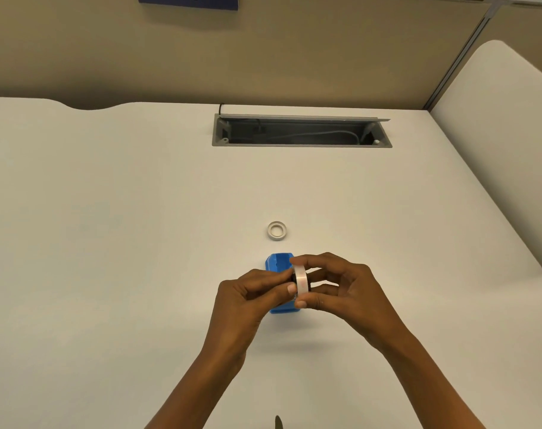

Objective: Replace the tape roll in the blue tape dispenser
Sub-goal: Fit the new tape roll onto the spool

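The blue tape dispenser [277,265] lies on the white desk, mostly hidden behind my hands. Just above it I hold a pale tape roll [302,281] on edge. My right hand [334,289] pinches the roll's rim between thumb and fingers. My left hand [251,295] grips a small black hub [293,279] at the roll's left side; whether the hub sits inside the roll I cannot tell. A thin, nearly bare white roll core [277,230] lies flat on the desk beyond the dispenser.
A grey cable tray [300,144] with its lid open is set into the desk [124,227] at the back. A beige partition wall stands behind it. A white panel [495,125] rises along the desk's right edge.
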